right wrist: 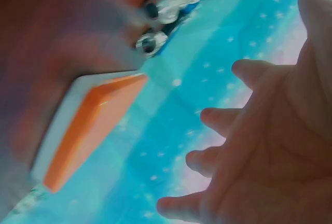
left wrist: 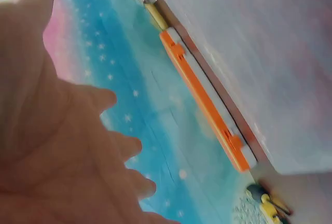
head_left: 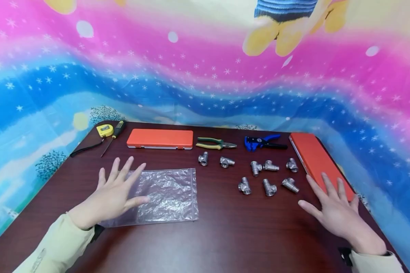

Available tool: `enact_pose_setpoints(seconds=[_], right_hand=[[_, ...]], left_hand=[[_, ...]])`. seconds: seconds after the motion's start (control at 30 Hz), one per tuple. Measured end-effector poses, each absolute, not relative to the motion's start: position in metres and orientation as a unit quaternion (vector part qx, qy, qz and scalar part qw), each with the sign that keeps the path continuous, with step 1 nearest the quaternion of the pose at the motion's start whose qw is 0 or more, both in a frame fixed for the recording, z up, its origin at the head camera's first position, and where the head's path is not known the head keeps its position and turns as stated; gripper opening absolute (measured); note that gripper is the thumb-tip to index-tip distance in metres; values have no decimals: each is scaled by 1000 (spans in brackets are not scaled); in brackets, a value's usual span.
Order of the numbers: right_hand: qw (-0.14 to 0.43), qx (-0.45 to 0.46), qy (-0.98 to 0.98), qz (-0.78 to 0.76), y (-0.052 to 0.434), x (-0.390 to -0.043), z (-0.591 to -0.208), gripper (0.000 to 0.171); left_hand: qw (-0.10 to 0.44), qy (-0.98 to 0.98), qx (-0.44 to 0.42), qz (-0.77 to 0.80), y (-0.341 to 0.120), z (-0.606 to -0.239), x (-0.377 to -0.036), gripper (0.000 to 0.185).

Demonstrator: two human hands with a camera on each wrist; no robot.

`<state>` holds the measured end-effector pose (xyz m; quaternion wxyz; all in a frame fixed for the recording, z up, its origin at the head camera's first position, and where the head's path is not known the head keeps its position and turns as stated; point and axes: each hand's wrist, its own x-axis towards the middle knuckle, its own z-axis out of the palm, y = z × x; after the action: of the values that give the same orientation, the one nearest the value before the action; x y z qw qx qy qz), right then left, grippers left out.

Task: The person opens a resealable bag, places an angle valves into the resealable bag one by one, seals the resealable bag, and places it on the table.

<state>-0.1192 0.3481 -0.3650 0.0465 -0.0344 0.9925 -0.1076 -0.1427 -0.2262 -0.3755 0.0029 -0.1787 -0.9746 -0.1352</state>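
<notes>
My left hand (head_left: 114,191), fingers spread, is over the left part of a clear zip bag (head_left: 167,195) that lies flat on the table. With its fingers also spread, my right hand (head_left: 338,208) overlaps the near end of an orange case (head_left: 321,163) at the right. Neither hand holds anything. Several metal tee fittings lie between them, among them one fitting (head_left: 245,185) nearest the bag and another fitting (head_left: 290,185) nearest my right hand. In the left wrist view, a second orange case (left wrist: 205,102) shows past my left palm (left wrist: 67,151).
Along the back of the dark red table (head_left: 218,242) lie a yellow tape measure (head_left: 104,130), a screwdriver (head_left: 117,131), the second orange case, green-handled pliers (head_left: 216,143) and a blue wire stripper (head_left: 263,141). A patterned cloth (head_left: 205,76) hangs behind and at both sides.
</notes>
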Motion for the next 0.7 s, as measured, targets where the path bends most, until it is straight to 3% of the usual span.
enact_pose_setpoints(seconds=[0.3, 0.57, 0.7], right_hand=[[21, -139, 983, -118, 264, -149, -335, 81], [80, -186, 975, -95, 170, -174, -334, 58], [87, -194, 973, -91, 144, -179, -344, 47]], left_hand=[[-8, -970, -208, -125, -159, -368, -172, 91], [-63, -980, -137, -126, -78, -388, -202, 79], [-76, -982, -150, -82, -65, -397, -208, 56]])
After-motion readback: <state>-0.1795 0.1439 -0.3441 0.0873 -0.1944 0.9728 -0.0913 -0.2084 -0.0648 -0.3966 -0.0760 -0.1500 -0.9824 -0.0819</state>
